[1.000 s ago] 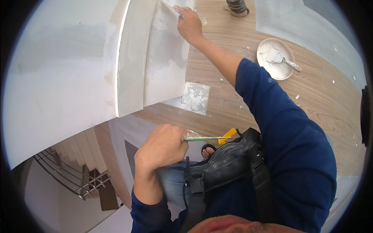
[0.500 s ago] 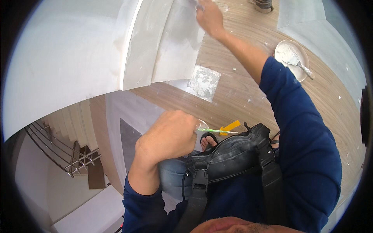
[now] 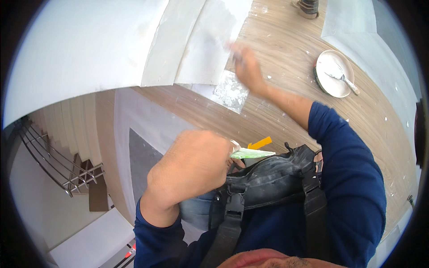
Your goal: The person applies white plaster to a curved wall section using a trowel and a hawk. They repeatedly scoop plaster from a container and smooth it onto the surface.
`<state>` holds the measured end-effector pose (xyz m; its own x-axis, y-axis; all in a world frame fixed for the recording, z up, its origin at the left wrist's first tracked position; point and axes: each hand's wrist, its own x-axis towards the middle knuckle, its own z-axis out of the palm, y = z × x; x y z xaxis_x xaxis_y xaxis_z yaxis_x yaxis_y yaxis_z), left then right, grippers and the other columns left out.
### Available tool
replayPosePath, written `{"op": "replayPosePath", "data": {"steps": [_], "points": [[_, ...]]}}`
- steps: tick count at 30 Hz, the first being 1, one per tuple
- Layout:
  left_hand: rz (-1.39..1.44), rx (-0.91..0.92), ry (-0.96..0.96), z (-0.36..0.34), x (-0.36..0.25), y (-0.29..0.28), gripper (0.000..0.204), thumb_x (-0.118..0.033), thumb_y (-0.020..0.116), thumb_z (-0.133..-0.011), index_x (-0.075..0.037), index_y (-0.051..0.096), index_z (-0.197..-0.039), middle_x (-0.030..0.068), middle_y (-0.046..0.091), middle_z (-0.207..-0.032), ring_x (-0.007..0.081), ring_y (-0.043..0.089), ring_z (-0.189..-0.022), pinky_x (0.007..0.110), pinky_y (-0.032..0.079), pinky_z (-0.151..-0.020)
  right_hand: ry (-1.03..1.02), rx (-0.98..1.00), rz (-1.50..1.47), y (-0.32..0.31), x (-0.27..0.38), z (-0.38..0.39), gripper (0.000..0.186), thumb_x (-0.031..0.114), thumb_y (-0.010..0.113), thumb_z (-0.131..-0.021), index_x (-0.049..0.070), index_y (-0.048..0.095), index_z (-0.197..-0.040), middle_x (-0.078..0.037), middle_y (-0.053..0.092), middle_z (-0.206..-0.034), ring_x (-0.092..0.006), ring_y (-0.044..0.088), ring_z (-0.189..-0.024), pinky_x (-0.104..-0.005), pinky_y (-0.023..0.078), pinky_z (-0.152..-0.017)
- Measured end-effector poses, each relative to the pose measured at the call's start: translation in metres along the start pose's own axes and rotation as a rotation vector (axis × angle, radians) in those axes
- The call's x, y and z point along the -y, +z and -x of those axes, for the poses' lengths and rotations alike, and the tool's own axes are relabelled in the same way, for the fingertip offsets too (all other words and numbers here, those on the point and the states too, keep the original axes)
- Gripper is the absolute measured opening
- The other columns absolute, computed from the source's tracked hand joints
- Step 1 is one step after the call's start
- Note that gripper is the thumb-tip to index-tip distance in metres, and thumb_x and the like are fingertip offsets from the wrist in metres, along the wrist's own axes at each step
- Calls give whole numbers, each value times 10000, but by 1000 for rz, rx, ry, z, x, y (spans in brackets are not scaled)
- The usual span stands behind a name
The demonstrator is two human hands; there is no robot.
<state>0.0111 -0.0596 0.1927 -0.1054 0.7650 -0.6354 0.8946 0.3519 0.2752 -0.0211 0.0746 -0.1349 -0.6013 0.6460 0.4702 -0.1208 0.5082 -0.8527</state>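
Note:
My left hand is closed in front of my body around a thin flat green plate with white smears on it. Its grip end is hidden by my fingers. My right arm reaches forward, and my right hand, blurred by motion, is beside the stepped white wall face. Those fingers look curled round something small, too smeared to name. Damp-looking grey patches show on that wall face. Below it on the floor lies a square sheet spotted with white.
A round bowl of white paste stands on the wood floor, a putty knife lying in it. A person's shoe is at the far edge. Stairs with a metal railing drop away at left. A black bag hangs at my waist.
My right hand has come down and nearer along the wall. The green plate has tilted and shows more of its flat face. The view has shifted slightly.

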Motion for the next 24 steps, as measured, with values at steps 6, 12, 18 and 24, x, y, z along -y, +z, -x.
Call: {"op": "replayPosePath", "data": {"steps": [6, 12, 18, 24], "points": [[-6, -40, -19, 6, 5, 2, 95, -28, 625, -688, 42, 686, -709, 248, 641, -677, 415, 662, -681, 470, 532, -623, -52, -155, 242, 20, 22, -51, 449, -21, 535, -880, 67, 622, -1311, -187, 608, -1289, -353, 574, -1177, -452, 486, -1003], [-33, -41, -18, 7, 2, 2, 96, -44, 640, -690, 44, 678, -685, 255, 632, -658, 418, 658, -659, 472, 530, -614, -156, 322, -106, 14, 98, 64, 562, -102, 570, -759, 95, 652, -1279, -146, 621, -1270, -351, 568, -1171, -451, 451, -1027], [-8, -141, 37, 13, 3, 1, 120, -68, 649, -705, 48, 673, -689, 263, 633, -669, 428, 658, -666, 476, 528, -610, 11, -6, -117, -8, 26, 12, 482, -114, 510, -830, 83, 645, -1249, -167, 641, -1221, -366, 590, -1145, -454, 473, -988], [-62, 5, -75, 9, -1, 0, 161, -46, 588, -690, 1, 688, -807, 256, 647, -744, 447, 646, -738, 504, 533, -682, 244, -183, 18, -19, 12, -102, 436, -3, 490, -900, 37, 571, -1327, -211, 598, -1263, -393, 552, -1191, -458, 455, -1016]]}}
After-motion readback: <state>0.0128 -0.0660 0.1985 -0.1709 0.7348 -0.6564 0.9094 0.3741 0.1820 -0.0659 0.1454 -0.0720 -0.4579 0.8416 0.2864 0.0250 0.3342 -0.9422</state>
